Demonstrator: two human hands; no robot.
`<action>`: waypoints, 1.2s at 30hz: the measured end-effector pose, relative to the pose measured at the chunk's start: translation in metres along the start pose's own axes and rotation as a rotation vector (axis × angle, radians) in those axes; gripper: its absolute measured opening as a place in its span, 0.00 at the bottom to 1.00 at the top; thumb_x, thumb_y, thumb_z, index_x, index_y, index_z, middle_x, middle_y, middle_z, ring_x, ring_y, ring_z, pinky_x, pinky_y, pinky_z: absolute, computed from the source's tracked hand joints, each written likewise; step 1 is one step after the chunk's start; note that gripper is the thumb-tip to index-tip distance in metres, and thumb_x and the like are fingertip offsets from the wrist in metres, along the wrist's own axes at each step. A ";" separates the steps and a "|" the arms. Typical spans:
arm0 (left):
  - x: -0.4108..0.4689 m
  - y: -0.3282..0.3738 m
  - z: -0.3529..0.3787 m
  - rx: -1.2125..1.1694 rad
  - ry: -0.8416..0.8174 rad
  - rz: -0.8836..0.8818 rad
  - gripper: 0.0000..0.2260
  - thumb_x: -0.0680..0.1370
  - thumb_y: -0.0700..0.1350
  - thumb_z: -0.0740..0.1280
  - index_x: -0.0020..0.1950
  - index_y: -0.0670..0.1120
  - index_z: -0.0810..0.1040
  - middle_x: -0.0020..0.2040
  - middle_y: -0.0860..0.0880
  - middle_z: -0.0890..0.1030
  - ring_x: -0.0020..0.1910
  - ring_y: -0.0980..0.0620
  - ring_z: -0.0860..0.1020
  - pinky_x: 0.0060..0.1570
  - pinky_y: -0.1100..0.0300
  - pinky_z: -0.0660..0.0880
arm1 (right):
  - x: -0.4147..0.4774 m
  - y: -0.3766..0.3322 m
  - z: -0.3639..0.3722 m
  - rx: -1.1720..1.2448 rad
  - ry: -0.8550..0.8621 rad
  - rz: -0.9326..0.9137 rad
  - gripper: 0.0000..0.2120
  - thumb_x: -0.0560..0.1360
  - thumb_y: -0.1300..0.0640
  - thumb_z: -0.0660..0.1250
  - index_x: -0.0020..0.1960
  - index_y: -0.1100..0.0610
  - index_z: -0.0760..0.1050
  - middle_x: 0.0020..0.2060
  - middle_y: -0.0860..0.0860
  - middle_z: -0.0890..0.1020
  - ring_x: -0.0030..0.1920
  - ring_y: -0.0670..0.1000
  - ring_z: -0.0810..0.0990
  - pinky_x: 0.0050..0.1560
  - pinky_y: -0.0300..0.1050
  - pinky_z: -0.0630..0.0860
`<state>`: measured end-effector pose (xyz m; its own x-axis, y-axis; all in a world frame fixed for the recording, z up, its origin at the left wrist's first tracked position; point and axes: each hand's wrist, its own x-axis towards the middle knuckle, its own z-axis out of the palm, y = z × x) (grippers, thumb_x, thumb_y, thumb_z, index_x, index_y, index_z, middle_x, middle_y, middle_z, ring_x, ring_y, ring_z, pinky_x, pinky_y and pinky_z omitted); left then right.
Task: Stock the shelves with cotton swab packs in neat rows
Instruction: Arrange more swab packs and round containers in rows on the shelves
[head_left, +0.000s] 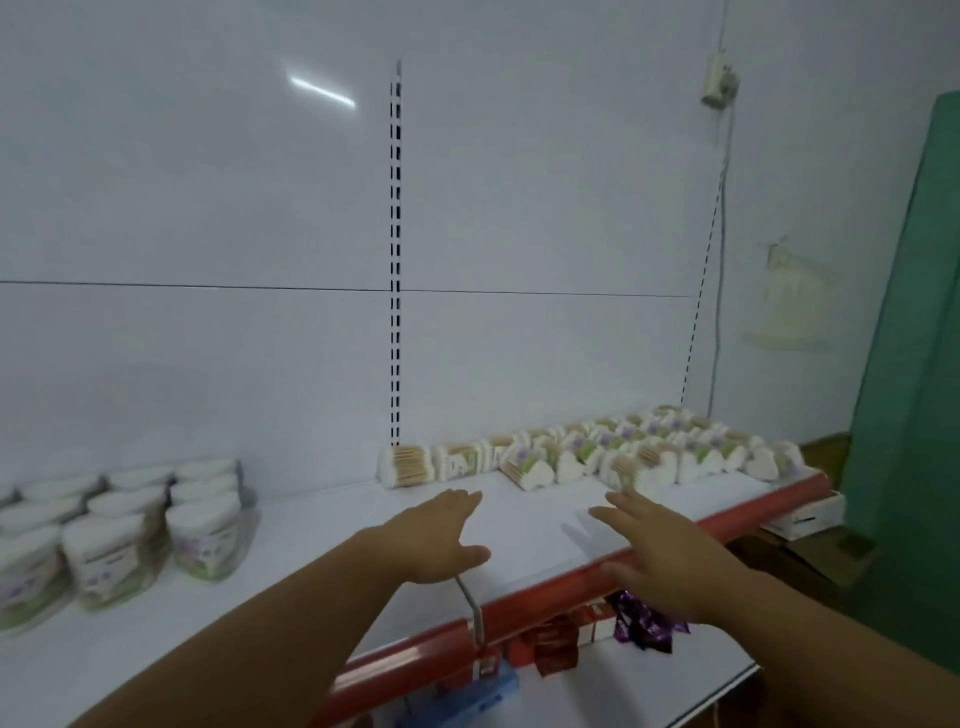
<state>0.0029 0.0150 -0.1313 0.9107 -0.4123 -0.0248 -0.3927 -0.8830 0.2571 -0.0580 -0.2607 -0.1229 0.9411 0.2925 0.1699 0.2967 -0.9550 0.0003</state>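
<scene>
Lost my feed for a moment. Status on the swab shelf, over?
Left hand and right hand open, empty, over bare shelf. Swab packs rowed along the back right, some askew; tubs far left. Nothing in the way.

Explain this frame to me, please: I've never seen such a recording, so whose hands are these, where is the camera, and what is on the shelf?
There is no machine here. A person wears one wide-angle camera on the head, looking forward and down, so the arms reach in from the bottom of the picture. The left hand and right hand are both open, fingers spread, and hold nothing; they hover over a bare stretch of the white shelf, which has a red front edge. Along the back right lie cotton swab packs, some in rows, some crooked. At far left stand round tubs of swabs in tidy rows. On the lower shelf, red boxes and a purple packet show. The picture is somewhat blurred.
</scene>
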 end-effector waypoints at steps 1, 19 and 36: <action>0.004 -0.004 0.005 -0.018 0.035 -0.015 0.34 0.79 0.60 0.60 0.80 0.51 0.48 0.80 0.50 0.48 0.78 0.52 0.50 0.73 0.57 0.50 | 0.001 0.004 0.007 0.037 0.007 -0.012 0.30 0.78 0.41 0.58 0.77 0.44 0.51 0.78 0.45 0.50 0.77 0.45 0.45 0.74 0.44 0.48; 0.110 -0.127 0.029 -0.431 0.685 -0.160 0.19 0.69 0.47 0.74 0.59 0.51 0.77 0.55 0.53 0.79 0.54 0.52 0.76 0.55 0.59 0.71 | 0.179 -0.042 0.068 0.071 0.221 -0.409 0.28 0.79 0.55 0.60 0.76 0.51 0.56 0.77 0.50 0.52 0.77 0.49 0.49 0.69 0.35 0.39; 0.100 -0.146 0.007 -1.629 0.755 -0.334 0.31 0.67 0.57 0.67 0.62 0.37 0.73 0.48 0.40 0.82 0.41 0.46 0.81 0.37 0.53 0.80 | 0.257 -0.061 0.097 0.888 0.393 -0.322 0.17 0.74 0.38 0.64 0.58 0.42 0.66 0.46 0.40 0.76 0.44 0.38 0.76 0.42 0.28 0.70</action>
<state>0.1506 0.1008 -0.1785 0.9535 0.3013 0.0062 -0.1217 0.3661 0.9226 0.1818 -0.1223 -0.1745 0.7231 0.3388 0.6019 0.6895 -0.4049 -0.6005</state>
